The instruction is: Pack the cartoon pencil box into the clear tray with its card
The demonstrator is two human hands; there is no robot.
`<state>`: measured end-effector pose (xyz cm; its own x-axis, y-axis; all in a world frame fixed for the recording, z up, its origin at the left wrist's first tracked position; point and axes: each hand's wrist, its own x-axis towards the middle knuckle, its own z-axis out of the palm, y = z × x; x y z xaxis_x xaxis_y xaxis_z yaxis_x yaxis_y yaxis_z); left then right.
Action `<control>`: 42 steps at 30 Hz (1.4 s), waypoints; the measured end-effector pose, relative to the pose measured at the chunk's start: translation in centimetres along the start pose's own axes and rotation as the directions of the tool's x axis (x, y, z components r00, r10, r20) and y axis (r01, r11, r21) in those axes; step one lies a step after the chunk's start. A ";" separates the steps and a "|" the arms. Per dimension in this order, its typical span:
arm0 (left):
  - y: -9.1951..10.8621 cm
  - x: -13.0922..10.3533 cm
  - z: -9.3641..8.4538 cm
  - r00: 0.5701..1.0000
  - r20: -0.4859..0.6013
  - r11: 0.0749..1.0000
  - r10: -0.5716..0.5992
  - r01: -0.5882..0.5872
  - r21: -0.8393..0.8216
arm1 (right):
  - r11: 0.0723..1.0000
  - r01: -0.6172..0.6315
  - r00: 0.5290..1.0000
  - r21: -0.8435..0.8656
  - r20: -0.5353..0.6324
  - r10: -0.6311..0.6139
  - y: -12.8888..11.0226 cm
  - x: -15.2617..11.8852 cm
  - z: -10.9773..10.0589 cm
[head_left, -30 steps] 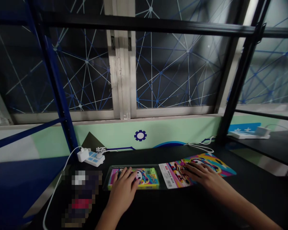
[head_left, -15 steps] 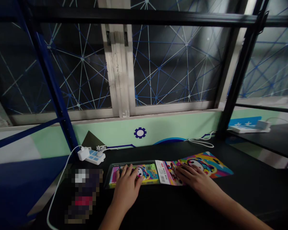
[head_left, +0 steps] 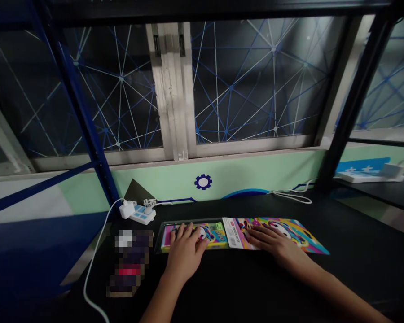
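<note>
A colourful pencil box (head_left: 216, 233) with a cartoon print lies in a clear plastic tray (head_left: 159, 242) on the black table. My left hand (head_left: 186, 251) rests on top of the box with its fingers spread. To the right, joined or butted against the tray, lies a printed cardboard sleeve (head_left: 234, 231) with a white label strip reading "pencil box". My right hand (head_left: 272, 242) lies flat across the cardboard, fingers stretched to the left. Parts of the box and the card are hidden under my hands.
At the left stands a white power strip (head_left: 139, 213) with a plugged-in charger (head_left: 126, 209) and a white cable (head_left: 90, 273). A pixelated object (head_left: 131, 264) lies in front of it. Another cable (head_left: 294, 196) sits by the wall. Dark frame posts (head_left: 82, 121) rise beside the window.
The camera view has shifted, so the scene sits a little to the right. The right part of the cardboard lies flatter under my right hand. My left hand stays on the pencil box.
</note>
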<state>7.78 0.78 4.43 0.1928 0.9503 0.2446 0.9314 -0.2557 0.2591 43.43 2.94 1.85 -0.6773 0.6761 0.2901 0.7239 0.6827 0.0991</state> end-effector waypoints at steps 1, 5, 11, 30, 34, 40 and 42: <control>-0.1 0.0 0.0 1.000 0.001 1.000 0.000 0.000 -0.002 | 1.000 -0.006 1.000 0.003 0.010 0.006 0.0 0.0 -0.1; -0.4 -0.3 -0.2 1.000 0.004 1.000 0.025 -0.025 -0.015 | 1.000 0.019 0.999 -0.015 0.047 -0.018 0.0 -0.5 -0.5; -0.4 -0.4 0.0 0.999 -0.021 0.999 0.032 -0.032 -0.012 | 0.997 0.057 0.998 -0.042 0.035 -0.055 0.3 -0.8 -0.9; -0.7 -1.4 0.1 0.997 -0.038 0.998 0.066 -0.066 0.000 | 0.998 0.056 0.998 0.017 0.020 -0.056 -1.3 -0.5 -2.0; -1.1 -1.4 0.0 0.997 -0.046 0.998 0.065 -0.065 -0.012 | 0.999 0.039 0.997 0.024 0.069 -0.041 -1.0 -1.8 -1.7; -1.4 -1.3 0.1 0.996 -0.054 0.997 0.066 -0.067 -0.022 | 0.998 0.044 0.999 -0.033 0.012 -0.044 0.4 -3.7 -1.3; -1.3 -1.3 0.1 0.996 -0.051 0.997 0.072 -0.073 -0.020 | 0.997 0.072 0.997 -0.038 -0.017 -0.073 0.5 -3.6 -1.6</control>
<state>6.29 -0.11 3.70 0.2438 0.9191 0.3096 0.9083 -0.3283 0.2592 46.45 0.41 2.39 -0.7258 0.6197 0.2986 0.6777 0.7186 0.1558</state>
